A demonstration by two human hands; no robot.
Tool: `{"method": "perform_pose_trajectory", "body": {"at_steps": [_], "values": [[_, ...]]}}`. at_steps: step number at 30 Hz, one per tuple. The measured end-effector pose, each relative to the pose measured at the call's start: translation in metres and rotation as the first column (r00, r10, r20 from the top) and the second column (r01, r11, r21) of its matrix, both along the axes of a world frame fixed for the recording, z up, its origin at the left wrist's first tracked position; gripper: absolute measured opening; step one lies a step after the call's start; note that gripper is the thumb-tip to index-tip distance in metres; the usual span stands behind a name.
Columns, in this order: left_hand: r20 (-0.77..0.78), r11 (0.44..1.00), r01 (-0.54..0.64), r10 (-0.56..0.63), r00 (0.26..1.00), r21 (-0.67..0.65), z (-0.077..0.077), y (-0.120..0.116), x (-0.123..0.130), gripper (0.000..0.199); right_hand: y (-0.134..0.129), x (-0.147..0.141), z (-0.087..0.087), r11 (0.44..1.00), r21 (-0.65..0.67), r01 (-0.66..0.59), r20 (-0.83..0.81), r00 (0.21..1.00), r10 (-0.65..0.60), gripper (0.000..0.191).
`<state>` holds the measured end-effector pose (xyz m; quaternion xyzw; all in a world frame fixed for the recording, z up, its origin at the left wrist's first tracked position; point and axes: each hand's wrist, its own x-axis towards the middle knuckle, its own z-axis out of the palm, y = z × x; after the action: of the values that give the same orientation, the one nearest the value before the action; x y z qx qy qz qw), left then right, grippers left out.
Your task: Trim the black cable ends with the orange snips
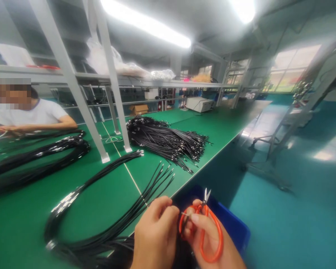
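My right hand (197, 228) is closed around a pair of scissors (218, 246) with orange loop handles. Their short blades point up and stand slightly apart. The thumb and finger of that hand also pinch a thin pale wire end (185, 214). Close beside it, my left hand (158, 228) is closed, apparently on a black cable; its fingertips are turned away from view. A bundle of black cables (100, 239) with pale tips curves over the green table (81, 213) and passes behind my left hand.
A large heap of black cables (165, 140) lies farther along the table, beside white shelf posts (120, 93). A blue bin (235, 224) sits below the table edge. At left, a person (36, 114) in a white shirt handles something near coiled cables (39, 157). A wheeled rack (271, 149) stands right.
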<state>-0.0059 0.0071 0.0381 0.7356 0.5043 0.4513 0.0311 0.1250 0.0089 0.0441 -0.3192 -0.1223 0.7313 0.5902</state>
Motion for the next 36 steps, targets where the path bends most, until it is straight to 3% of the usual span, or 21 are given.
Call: {"method": "perform_pose_trajectory", "body": {"at_steps": [2, 5, 9, 13, 18, 22, 27, 29, 33, 36], "values": [[0.255, 0.975, 0.124, -0.074, 0.964, -0.183, 0.0, -0.002, 0.003, 0.016, 0.001, -0.002, 0.0, 1.0, -0.009, 0.017, 0.002, 1.0, -0.017, 0.027], [0.6, 0.883, 0.316, -0.049, 0.799, -0.348, 0.0, -0.005, 0.011, 0.009, 0.004, -0.006, 0.0, 0.999, 0.021, 0.034, 0.026, 0.999, -0.035, 0.028], [0.78, 0.827, 0.383, 0.102, 0.617, -0.411, -0.001, -0.003, 0.014, 0.021, 0.004, -0.009, 0.0, 0.987, 0.143, 0.079, 0.242, 0.964, -0.112, 0.025], [0.851, 0.754, 0.494, 0.162, 0.499, -0.433, 0.0, 0.001, 0.009, 0.035, 0.002, -0.009, 0.0, 0.92, 0.366, 0.142, 0.501, 0.803, -0.323, 0.02], [0.87, 0.766, 0.508, 0.13, 0.476, -0.393, 0.004, 0.0, 0.01, 0.034, 0.0, -0.012, -0.001, 0.841, 0.54, 0.012, 0.687, 0.572, -0.449, 0.017], [0.871, 0.766, 0.506, 0.14, 0.47, -0.396, 0.007, -0.002, 0.011, 0.029, 0.0, -0.008, -0.003, 0.755, 0.654, -0.045, 0.712, 0.373, -0.595, 0.019], [0.866, 0.749, 0.514, 0.157, 0.475, -0.418, 0.006, -0.003, 0.007, 0.034, 0.006, 0.0, -0.005, 0.626, 0.761, -0.17, 0.63, 0.426, -0.65, 0.024], [0.859, 0.747, 0.509, 0.161, 0.486, -0.428, 0.006, -0.004, 0.006, 0.035, 0.007, 0.001, -0.004, 0.601, 0.774, -0.198, 0.618, 0.437, -0.653, 0.026], [0.872, 0.764, 0.497, 0.171, 0.459, -0.412, 0.008, -0.007, 0.008, 0.035, 0.004, -0.004, -0.001, 0.553, 0.823, -0.127, 0.559, 0.349, -0.752, 0.034], [0.885, 0.769, 0.494, 0.196, 0.422, -0.406, 0.007, -0.006, 0.008, 0.034, 0.0, -0.01, -0.007, 0.504, 0.863, -0.043, 0.487, 0.337, -0.806, 0.045]]}}
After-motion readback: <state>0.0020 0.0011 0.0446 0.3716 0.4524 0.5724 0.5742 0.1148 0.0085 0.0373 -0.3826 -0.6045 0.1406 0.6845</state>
